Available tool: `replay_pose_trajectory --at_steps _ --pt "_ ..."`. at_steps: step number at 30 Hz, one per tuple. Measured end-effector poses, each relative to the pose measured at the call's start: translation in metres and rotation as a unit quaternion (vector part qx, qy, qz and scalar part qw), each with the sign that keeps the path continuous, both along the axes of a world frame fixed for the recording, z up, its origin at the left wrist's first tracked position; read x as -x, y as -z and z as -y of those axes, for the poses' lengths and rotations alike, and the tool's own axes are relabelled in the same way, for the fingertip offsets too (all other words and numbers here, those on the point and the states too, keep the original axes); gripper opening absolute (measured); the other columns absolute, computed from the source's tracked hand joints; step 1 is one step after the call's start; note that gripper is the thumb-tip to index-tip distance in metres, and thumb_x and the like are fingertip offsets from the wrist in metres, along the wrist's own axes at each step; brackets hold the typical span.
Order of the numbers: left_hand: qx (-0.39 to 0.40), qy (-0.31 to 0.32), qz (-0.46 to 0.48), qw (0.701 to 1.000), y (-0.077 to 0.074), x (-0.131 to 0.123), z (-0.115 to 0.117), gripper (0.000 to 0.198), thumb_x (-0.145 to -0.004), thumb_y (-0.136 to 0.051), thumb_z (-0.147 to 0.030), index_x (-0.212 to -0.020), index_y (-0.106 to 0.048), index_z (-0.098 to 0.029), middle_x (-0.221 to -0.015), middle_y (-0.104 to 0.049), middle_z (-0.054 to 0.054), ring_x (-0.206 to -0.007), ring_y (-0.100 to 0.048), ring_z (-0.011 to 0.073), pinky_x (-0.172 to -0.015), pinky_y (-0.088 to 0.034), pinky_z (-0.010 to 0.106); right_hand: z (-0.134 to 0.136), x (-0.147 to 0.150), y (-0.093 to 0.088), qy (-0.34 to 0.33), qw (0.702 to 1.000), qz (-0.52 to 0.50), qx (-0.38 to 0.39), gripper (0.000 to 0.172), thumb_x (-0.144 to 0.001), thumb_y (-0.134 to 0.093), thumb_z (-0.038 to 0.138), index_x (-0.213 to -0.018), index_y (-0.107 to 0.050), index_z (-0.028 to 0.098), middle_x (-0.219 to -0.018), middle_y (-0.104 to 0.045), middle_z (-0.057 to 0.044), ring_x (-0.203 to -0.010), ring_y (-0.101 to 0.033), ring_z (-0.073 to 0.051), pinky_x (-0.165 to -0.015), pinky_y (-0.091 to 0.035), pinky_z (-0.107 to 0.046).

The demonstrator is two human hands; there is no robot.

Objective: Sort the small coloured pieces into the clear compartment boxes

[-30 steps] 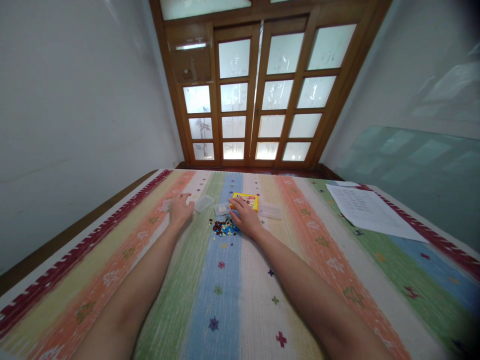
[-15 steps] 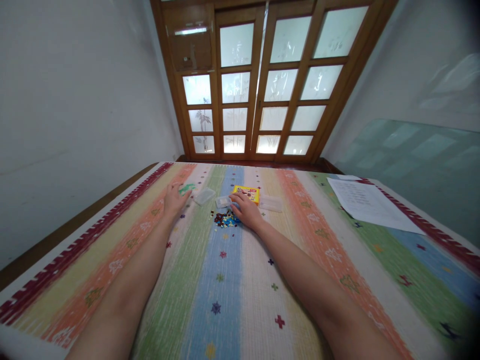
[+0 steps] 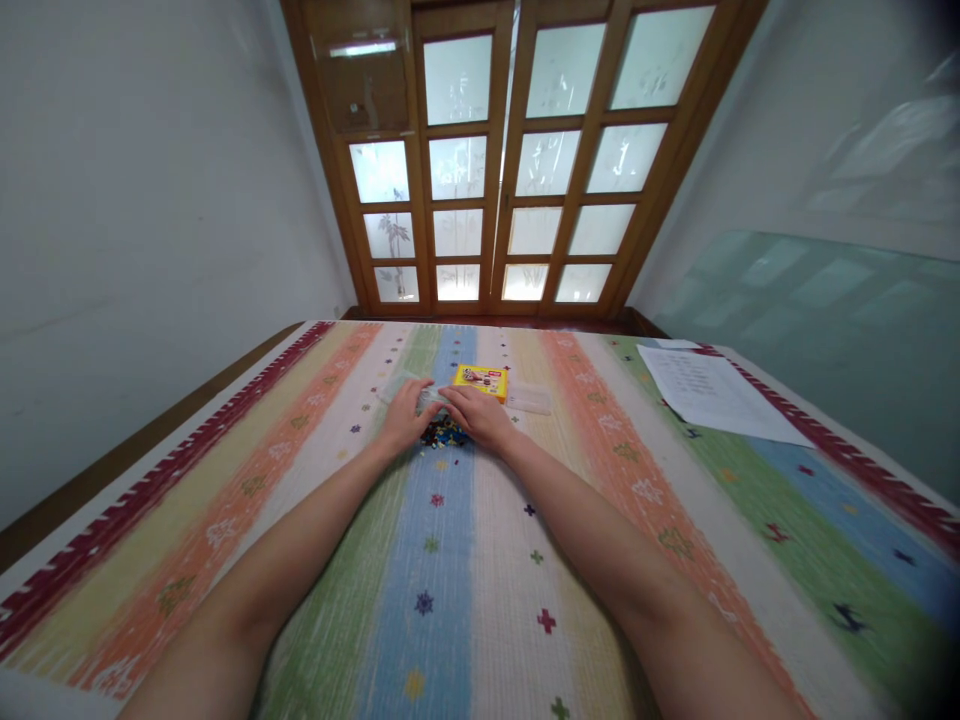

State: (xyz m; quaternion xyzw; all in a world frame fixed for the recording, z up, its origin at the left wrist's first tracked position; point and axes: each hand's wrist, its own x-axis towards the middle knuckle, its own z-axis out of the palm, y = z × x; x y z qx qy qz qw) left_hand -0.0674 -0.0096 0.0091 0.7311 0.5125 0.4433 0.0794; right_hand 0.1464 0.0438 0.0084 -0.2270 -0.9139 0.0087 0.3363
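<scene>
Small coloured pieces (image 3: 445,434) lie heaped on a blue stripe of your tablecloth (image 3: 442,600), between your left hand (image 3: 405,412) and right hand (image 3: 481,416). Your hands are close together, fingers curved inward around a clear plastic container (image 3: 431,395); whether either grips it, I cannot tell. Beyond your right hand sits a yellow box (image 3: 484,376); printed paper (image 3: 712,390) lies farther right. Past the cloth, wooden doors (image 3: 457,165) with frosted panes stand between pale walls (image 3: 150,200), a greenish panel (image 3: 810,290) along the right one.

Likely home: striped tablecloth (image 3: 439,620), paned wooden doors (image 3: 551,124)
</scene>
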Motion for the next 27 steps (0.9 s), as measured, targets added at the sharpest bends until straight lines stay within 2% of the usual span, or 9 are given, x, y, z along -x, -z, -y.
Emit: replay_pose_trajectory --at_steps 5,10,14,19,23,27 --pt "0.000 -0.007 0.028 1.000 0.002 -0.003 0.002 0.054 -0.100 -0.059 -0.049 -0.146 -0.050 -0.021 -0.130 -0.060 0.012 -0.122 -0.058 0.0278 -0.112 -0.044 0.044 0.004 0.005 0.000 0.033 0.999 0.017 -0.018 0.029 -0.109 -0.049 0.025 -0.132 -0.064 0.018 -0.121 -0.074 -0.013 -0.112 -0.069 -0.024 -0.096 -0.054 -0.037" --pt "0.007 0.012 0.043 0.999 0.004 -0.001 -0.001 0.058 -0.100 -0.059 -0.048 -0.150 -0.043 -0.022 -0.132 -0.059 0.012 -0.124 -0.057 0.0269 -0.114 -0.042 0.043 0.008 0.012 0.003 0.081 0.995 0.043 -0.041 0.022 -0.109 -0.048 0.024 -0.117 -0.067 0.017 -0.105 -0.074 -0.012 -0.098 -0.069 -0.024 -0.085 -0.052 -0.033" --pt "0.016 0.026 0.050 0.998 0.007 0.002 -0.004 0.059 -0.101 -0.058 -0.046 -0.152 -0.041 -0.021 -0.132 -0.058 0.013 -0.123 -0.058 0.0272 -0.113 -0.042 0.044 0.009 0.017 0.007 0.100 0.991 0.060 -0.060 0.025 -0.110 -0.044 0.025 -0.108 -0.067 0.016 -0.098 -0.073 -0.012 -0.090 -0.068 -0.023 -0.077 -0.048 -0.032" --pt "0.025 0.059 0.036 0.997 0.008 0.001 -0.002 0.062 -0.098 -0.061 -0.042 -0.153 -0.041 -0.022 -0.130 -0.059 0.011 -0.115 -0.060 0.0259 -0.110 -0.046 0.044 0.010 0.017 0.003 0.157 0.986 0.038 -0.034 0.028 -0.110 -0.042 0.025 -0.102 -0.067 0.016 -0.090 -0.073 -0.012 -0.082 -0.067 -0.023 -0.071 -0.045 -0.030" --pt "0.033 0.077 0.051 0.995 0.005 -0.001 0.000 0.062 -0.096 -0.064 -0.038 -0.153 -0.043 -0.024 -0.130 -0.059 0.010 -0.115 -0.060 0.0246 -0.111 -0.046 0.043 0.008 0.014 0.001 0.158 0.987 0.013 -0.036 0.029 -0.111 -0.042 0.027 -0.103 -0.067 0.017 -0.092 -0.074 -0.012 -0.084 -0.068 -0.022 -0.074 -0.046 -0.029" --pt "0.033 0.089 0.109 0.989 0.005 0.000 -0.001 0.071 -0.090 -0.069 -0.033 -0.155 -0.039 -0.025 -0.133 -0.060 0.010 -0.117 -0.061 0.0230 -0.111 -0.048 0.043 -0.002 0.007 0.006 0.159 0.986 -0.038 -0.014 0.030 -0.112 -0.038 0.028 -0.115 -0.066 0.019 -0.105 -0.077 -0.011 -0.094 -0.071 -0.022 -0.079 -0.049 -0.028"
